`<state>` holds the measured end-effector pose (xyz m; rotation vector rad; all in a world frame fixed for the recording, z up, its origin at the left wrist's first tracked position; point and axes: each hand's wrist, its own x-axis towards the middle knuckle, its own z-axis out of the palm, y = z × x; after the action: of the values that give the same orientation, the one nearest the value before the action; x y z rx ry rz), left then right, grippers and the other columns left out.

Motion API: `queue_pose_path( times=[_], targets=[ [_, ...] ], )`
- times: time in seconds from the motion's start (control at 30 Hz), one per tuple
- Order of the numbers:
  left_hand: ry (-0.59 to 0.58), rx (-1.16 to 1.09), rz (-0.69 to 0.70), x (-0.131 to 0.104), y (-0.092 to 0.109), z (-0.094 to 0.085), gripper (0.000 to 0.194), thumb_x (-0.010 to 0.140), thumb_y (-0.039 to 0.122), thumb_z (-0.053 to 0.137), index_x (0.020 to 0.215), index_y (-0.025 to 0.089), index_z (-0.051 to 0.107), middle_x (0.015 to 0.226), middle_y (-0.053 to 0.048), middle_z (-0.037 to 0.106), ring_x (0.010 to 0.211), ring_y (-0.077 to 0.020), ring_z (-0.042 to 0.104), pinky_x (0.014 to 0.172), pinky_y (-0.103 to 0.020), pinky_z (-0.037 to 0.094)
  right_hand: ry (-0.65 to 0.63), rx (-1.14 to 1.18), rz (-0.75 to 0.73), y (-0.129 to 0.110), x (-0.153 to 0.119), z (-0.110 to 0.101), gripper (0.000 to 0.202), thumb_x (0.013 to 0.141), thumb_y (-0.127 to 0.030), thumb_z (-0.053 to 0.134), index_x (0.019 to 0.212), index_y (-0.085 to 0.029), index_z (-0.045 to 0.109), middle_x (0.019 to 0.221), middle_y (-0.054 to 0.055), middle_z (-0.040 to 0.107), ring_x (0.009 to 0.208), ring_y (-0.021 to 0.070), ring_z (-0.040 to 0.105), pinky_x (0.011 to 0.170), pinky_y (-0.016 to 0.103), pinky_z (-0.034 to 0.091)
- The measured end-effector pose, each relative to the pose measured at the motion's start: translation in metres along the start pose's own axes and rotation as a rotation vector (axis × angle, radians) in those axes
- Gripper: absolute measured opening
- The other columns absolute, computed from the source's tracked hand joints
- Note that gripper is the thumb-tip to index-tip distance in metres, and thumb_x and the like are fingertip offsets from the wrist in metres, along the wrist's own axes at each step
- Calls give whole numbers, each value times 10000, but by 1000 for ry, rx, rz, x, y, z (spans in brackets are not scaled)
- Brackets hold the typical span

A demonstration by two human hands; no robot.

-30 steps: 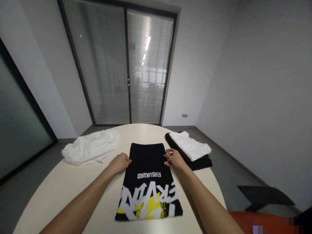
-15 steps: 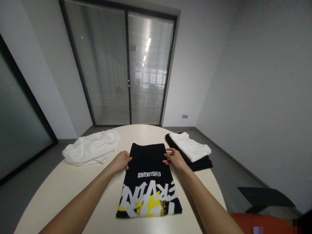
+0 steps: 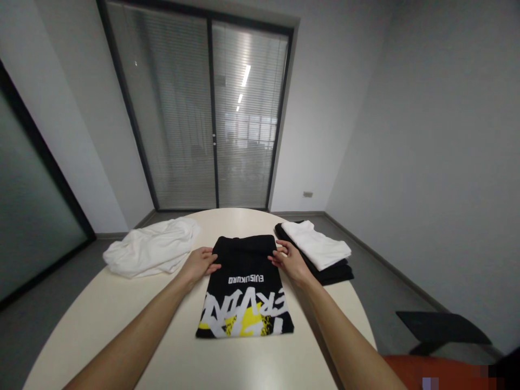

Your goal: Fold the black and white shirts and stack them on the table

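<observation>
A folded black T-shirt (image 3: 239, 262) lies on the pale round table (image 3: 190, 357), its white and yellow lettering upside down to me. The far end looks raised and rumpled into a soft fold. At its left edge, my left hand (image 3: 201, 264) grips the cloth, fingers over the fabric. Opposite, my right hand (image 3: 289, 261) pinches the right edge, its upper fingers a little lifted. The fingertips under the cloth are hidden.
A loose white garment (image 3: 152, 246) lies bunched on the table's left. To the right are folded black clothes (image 3: 335, 275) with a folded white garment (image 3: 319, 244) on top. A chair's black armrest (image 3: 442, 326) and red seat (image 3: 434, 371) stand at the lower right.
The black T-shirt has slid away from me; its near edge is farther off. The far end has bunched up into a fold. Both hands stay at its sides.
</observation>
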<state>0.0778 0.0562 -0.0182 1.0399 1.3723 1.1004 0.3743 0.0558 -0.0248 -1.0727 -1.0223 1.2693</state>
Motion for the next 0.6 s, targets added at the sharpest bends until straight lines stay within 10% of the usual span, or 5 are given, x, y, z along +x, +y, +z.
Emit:
queue_pose_path(
  times=[0.6],
  targets=[
    [-132,-192,157,1,-15,-23,355,634,290,883,789,168,589,914,-16,684,909,-170,704,862,-275,560,-294,-5,-108,-10,-4,-5,836,662,-242,835,1398,-258,439,1060,25,687,969,200,670,960,385,487]
  ],
)
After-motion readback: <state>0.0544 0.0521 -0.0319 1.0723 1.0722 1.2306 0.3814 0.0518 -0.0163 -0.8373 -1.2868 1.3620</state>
